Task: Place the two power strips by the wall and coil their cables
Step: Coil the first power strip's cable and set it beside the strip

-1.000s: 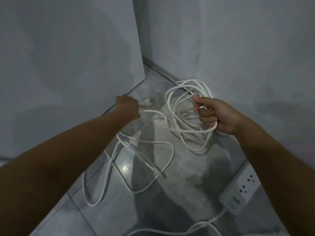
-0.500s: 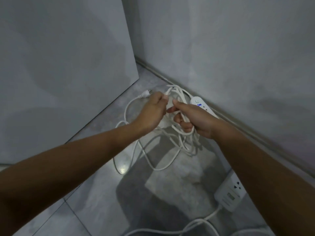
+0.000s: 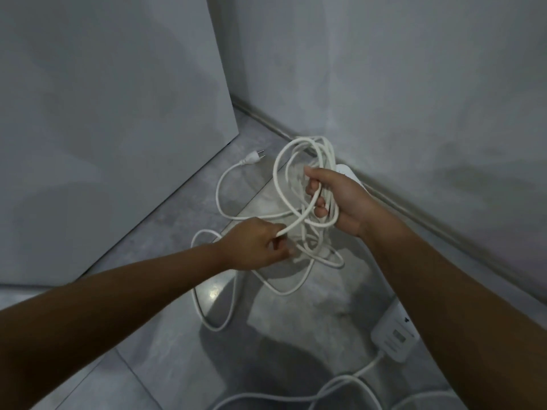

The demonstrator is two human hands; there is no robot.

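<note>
- Head view, right hand: the right hand (image 3: 340, 202) is raised above the grey tiled floor (image 3: 165, 344), near the corner. Its fingers (image 3: 321, 209) are curled around several loops of thin white round cable (image 3: 276, 176). The loops pass between the thumb and the bent fingers, stand up above the hand and hang down below it.
- Head view, left hand: the left hand (image 3: 254, 247) is lower, just beside the right one. Its thumb and forefinger pinch one strand of the same cable, which runs up from this pinch into the right fist.
- Head view, floor: the loose rest of the cable lies in wide curves on the tiles and ends in a white plug (image 3: 251, 157) near the grey upright panel (image 3: 103, 113).
- A white power strip with rounded end (image 3: 347, 170) lies at the grey wall (image 3: 414, 84), mostly hidden behind the right hand.
- A second white power strip with a small display (image 3: 393, 335) lies further along this wall, under the right forearm. Its own white cord (image 3: 367, 369) lies uncoiled on the floor.
</note>
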